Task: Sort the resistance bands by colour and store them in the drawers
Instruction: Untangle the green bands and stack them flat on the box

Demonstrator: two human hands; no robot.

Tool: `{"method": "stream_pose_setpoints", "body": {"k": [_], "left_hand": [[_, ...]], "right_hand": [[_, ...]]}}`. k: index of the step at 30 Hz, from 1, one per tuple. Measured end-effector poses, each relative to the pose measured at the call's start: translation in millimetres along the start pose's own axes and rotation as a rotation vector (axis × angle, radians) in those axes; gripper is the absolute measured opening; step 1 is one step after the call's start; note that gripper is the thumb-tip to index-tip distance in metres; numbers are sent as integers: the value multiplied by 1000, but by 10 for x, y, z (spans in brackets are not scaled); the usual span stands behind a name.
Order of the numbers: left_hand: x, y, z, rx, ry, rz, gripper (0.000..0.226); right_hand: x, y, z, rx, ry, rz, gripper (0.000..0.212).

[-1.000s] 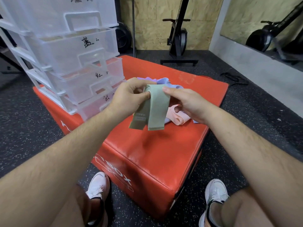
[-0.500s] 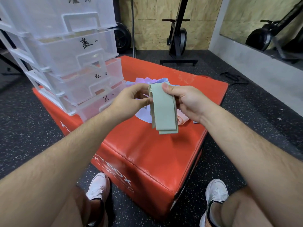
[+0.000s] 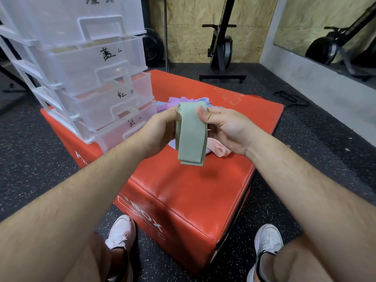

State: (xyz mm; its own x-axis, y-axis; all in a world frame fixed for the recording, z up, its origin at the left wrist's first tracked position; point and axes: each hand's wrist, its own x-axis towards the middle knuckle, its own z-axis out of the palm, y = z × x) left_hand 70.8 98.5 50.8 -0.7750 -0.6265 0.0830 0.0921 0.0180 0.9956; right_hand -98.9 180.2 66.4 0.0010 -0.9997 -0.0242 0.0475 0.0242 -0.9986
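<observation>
The person is wearing a white left shoe [image 3: 121, 231] and a white right shoe [image 3: 268, 239], each showing a dark collar, possibly an ankle sock. The left hand [image 3: 160, 133] and right hand [image 3: 227, 129] are going bare, with hairy forearms [image 3: 81, 190] and bare knees [image 3: 295, 261] showing.

Even, fairly bright indoor light from above. Soft shadow on red box [image 3: 183, 190] just below green band [image 3: 191, 137]. Faint glare beyond right hand [image 3: 227, 129]. Wide-angle bending toward edges; centre sharp.
</observation>
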Motion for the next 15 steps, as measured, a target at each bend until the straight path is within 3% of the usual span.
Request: {"method": "stream_pose_setpoints", "body": {"k": [4, 7, 10, 15], "left_hand": [[-20, 1, -8, -160, 22, -54, 52], [-48, -53, 94, 5, -84, 13, 48], [-48, -99, 154, 105, 21, 19, 64], [-69, -103, 141, 95, 31, -17, 60]], "right_hand": [[-3, -11, 20, 13, 18, 6, 31], [0, 9, 31, 5, 71, 4, 30], [3, 41, 45, 24, 58, 20, 29], [7, 13, 46, -13, 163, 59, 26]]}}
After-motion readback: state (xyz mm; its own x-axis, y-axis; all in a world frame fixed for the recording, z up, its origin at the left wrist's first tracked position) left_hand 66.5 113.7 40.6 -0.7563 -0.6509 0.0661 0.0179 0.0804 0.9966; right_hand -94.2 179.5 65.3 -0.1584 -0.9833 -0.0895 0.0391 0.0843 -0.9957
